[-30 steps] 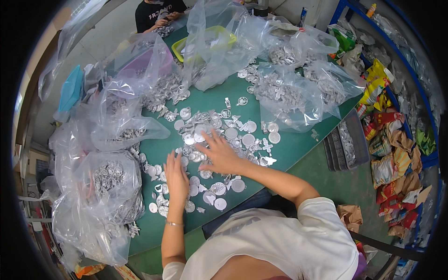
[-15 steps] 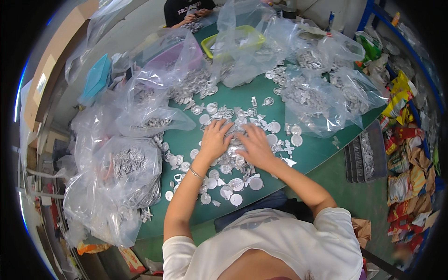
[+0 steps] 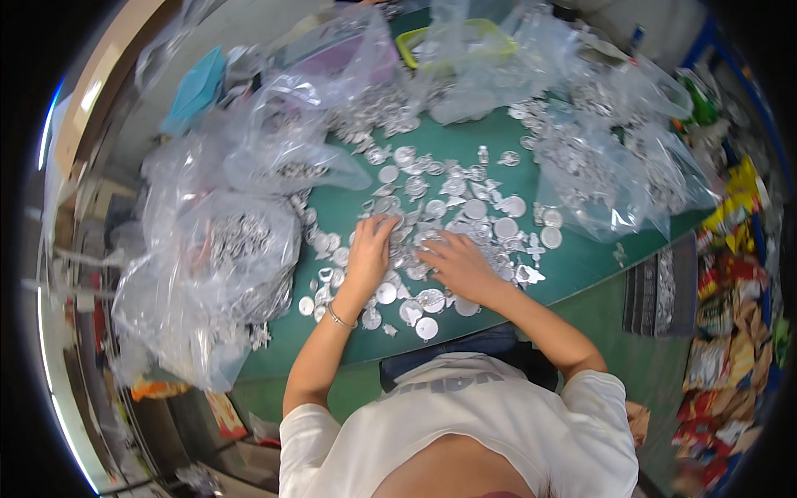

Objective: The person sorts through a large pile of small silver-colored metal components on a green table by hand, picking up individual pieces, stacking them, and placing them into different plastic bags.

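Note:
Many flat silver-coloured metal pieces, mostly round discs with some crosses and odd shapes, lie spread over the green table point(image 3: 332, 195). Both my hands rest among them. My left hand point(image 3: 371, 247), with a bracelet on its wrist, touches the left part of the heap with its fingers stretched forward. To the right of it my right hand point(image 3: 461, 264) lies palm down on the pieces, fingers spread. I see nothing gripped in either hand, though the fingertips partly hide what is under them. A round metal disc point(image 3: 426, 329) lies by the near edge.
Clear plastic bags full of metal pieces stand at the left point(image 3: 241, 282) and right point(image 3: 594, 178). Along the back are a lime-green basket point(image 3: 407, 51), a purple basin point(image 3: 378, 65) and a blue tray point(image 3: 198, 87). A dark crate point(image 3: 639, 299) is beyond the table's right edge.
The view has shifted, so the co-worker at the back is mostly out of it. My hands have drawn nearer to me and a little apart, and the heap is more spread out.

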### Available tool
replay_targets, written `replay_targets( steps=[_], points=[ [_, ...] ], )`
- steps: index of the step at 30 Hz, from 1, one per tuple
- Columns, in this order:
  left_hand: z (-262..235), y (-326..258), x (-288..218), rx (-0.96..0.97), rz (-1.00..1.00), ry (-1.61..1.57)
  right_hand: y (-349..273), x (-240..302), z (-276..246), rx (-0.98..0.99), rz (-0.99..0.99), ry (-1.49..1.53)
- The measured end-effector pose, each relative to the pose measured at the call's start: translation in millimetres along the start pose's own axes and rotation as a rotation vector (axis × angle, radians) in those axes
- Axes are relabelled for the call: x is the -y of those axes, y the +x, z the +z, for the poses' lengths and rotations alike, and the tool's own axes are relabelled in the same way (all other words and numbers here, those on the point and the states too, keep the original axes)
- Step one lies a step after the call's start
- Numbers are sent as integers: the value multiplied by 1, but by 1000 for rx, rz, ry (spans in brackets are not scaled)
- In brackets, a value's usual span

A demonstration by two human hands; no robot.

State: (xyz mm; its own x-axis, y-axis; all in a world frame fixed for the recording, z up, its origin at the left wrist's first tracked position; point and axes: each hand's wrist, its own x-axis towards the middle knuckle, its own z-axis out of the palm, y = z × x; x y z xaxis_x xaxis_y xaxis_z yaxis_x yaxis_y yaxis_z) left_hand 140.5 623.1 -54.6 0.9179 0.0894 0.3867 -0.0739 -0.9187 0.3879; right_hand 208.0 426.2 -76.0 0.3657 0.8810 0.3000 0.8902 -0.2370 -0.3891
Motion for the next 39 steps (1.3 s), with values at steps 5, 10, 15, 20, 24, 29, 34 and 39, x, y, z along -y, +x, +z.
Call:
replay_targets(
  steps=[5,10,15,20,24,29,34,39],
  points=[
    [-8,-33,22,-178,-124,-133,-9,-12,-7,-134,-66,18],
    [-18,-57,20,-368,-524,-508,-5,-21,-16,-188,-2,-60],
    [-33,-57,30,-479,-680,-731,2,-35,-24,-165,183,-105],
    [-36,-59,33,-535,-906,-1231,31,-13,-25,-130,170,-36],
    [-33,-61,39,-559,-880,-1278,73,17,-11,-4,-46,159],
    [-26,-69,43,-545,-792,-1067,74,5,11,76,-67,16],
    [-18,-65,55,-563,-478,-376,65,-17,11,-76,-27,61],
    [-36,-53,34,-455,-673,-715,53,-41,1,-180,96,116]
  ],
)
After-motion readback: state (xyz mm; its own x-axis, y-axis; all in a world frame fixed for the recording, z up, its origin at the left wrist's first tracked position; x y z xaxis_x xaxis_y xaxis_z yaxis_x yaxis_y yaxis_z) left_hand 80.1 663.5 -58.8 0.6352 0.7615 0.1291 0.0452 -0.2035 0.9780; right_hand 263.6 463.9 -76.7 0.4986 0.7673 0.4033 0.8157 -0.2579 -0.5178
